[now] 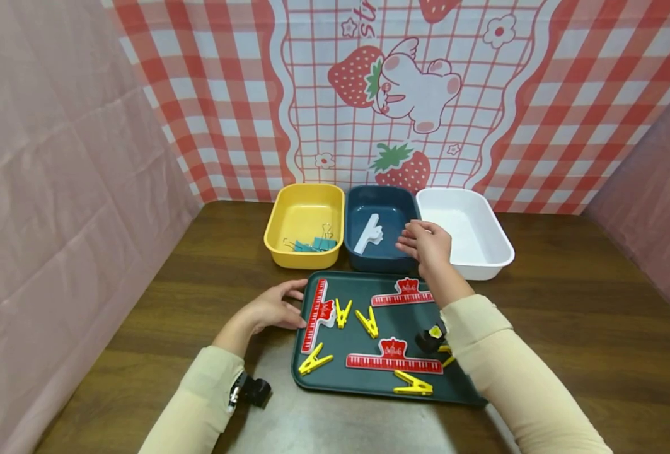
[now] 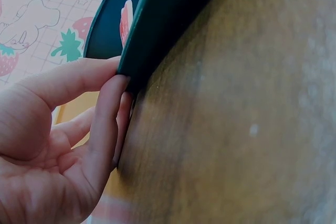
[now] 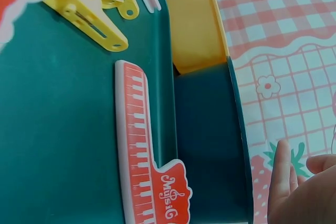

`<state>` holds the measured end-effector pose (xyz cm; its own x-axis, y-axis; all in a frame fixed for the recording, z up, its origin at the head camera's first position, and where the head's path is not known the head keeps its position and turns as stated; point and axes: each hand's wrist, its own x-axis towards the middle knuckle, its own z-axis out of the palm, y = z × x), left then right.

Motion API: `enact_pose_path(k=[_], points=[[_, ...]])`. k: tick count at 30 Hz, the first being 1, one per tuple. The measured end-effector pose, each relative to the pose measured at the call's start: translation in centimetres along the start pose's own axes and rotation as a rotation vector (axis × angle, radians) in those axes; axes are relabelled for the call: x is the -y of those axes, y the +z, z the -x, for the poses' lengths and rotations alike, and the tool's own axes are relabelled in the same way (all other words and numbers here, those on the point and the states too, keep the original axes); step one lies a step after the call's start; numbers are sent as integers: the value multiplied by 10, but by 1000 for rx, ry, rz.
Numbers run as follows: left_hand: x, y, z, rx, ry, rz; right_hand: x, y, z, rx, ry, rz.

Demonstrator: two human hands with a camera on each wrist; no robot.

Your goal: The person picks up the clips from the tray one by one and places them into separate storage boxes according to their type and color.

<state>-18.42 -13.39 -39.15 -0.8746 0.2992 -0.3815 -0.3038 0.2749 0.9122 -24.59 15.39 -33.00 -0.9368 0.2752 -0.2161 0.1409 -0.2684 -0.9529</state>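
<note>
My left hand (image 1: 272,309) rests at the left edge of a dark green tray (image 1: 405,323), its fingertips touching the rim in the left wrist view. Beside it on the tray lies a red piano-keyboard clip (image 1: 314,318). My right hand (image 1: 428,248) hovers over the right side of a navy bin (image 1: 388,261), fingers loosely extended and holding nothing. Inside that bin lies a white clip (image 1: 367,234). Two more red keyboard clips lie on the tray, one at the back right (image 3: 139,140) and another near the front (image 1: 394,363).
Several yellow clothespins (image 1: 369,323) are scattered on the tray. Left of the navy bin, a yellow bin (image 1: 306,214) holds teal binder clips (image 1: 317,244). A white bin (image 1: 471,227) stands to the right. Behind the bins hangs a strawberry-print cloth (image 1: 244,113).
</note>
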Motion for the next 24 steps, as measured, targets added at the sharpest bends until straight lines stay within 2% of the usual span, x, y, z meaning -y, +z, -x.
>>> enact_pose_path(k=[8,24], points=[[-1,0,0,-9,-8,-14,-3,-6,7,35,-15,29],[1,1,0,-11,7,-4,-11,-22,20,46,-15,48]])
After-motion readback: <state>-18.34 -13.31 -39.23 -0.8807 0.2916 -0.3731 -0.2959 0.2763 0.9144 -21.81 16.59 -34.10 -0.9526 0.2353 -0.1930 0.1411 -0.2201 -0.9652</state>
